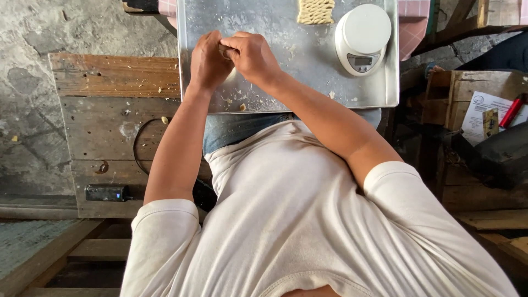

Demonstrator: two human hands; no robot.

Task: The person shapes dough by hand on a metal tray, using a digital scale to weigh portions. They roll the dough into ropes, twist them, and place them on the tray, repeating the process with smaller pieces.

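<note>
I am pinching a small lump of dough between both hands, my left hand and right hand closed together on it just above the metal tray. Left of the white scale, I am risking squeezing unevenly, so bits could be crumbling off onto the tray.

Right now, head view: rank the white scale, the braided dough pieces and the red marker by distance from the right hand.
1. Braided dough pieces, top of the metal tray, nearest the right hand.
2. White scale, tray's right side.
3. Red marker, far right, off the tray.
</note>
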